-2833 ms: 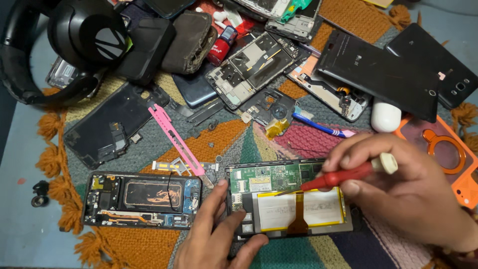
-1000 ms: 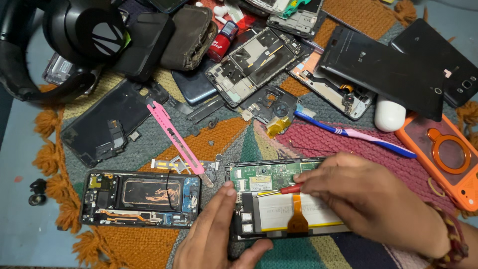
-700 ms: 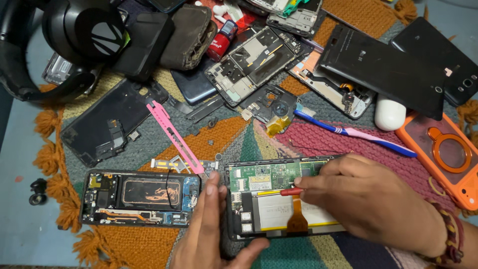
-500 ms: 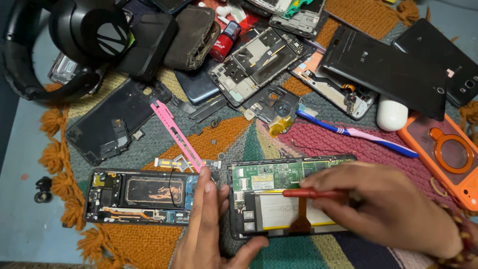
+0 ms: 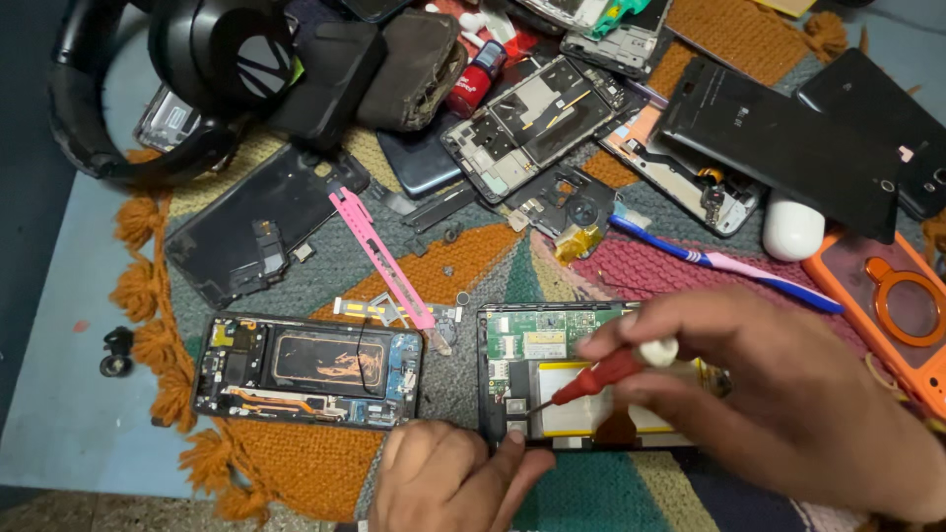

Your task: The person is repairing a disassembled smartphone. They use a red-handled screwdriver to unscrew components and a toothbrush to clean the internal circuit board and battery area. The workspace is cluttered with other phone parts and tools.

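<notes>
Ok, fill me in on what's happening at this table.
A person is working on an opened phone lying on a woven mat. The right hand holds a red screwdriver with its tip down on the phone's lower left part, beside the battery. The left hand steadies the phone's near edge. Another opened phone lies just to the left, with more phone parts, a pink cutter and headphones beyond.

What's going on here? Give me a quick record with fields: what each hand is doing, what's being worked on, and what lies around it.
Right hand: holds a red-handled screwdriver, tip down on the opened phone
Left hand: steadies the opened phone at its lower left edge
Opened phone: back off, green circuit board and yellowish battery showing
Left of it: second opened phone
Above: pink cutter, blue-and-pink toothbrush, black headphones
Surface: woven mat with orange tassels
</notes>
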